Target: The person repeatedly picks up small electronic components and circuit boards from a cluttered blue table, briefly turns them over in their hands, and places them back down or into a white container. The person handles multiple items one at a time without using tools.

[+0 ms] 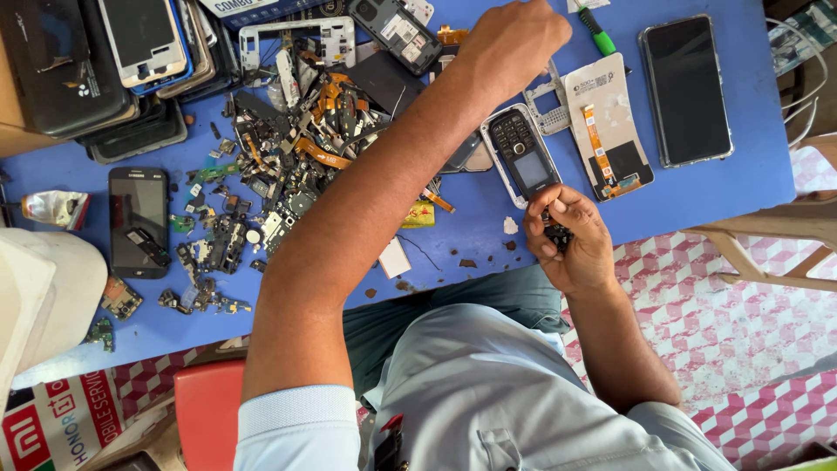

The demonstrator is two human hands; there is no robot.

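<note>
My left hand [513,39] reaches far across the blue table [453,218], fist closed near a silver phone frame [547,96] and a green-handled screwdriver [598,33]; what it grips is hidden. My right hand [571,237] sits at the table's near edge, fingers curled round a small dark phone part [556,234]. Just above it lies a black keypad phone [521,153]. To the right of that phone rests a white display panel with an orange ribbon cable [606,126].
A heap of circuit boards, ribbon cables and phone scraps [279,148] covers the table's middle left. Stacked phones and cases [113,61] fill the far left. A black smartphone [687,87] lies at right, another [138,220] at left. A white cap [44,288] sits at the left edge.
</note>
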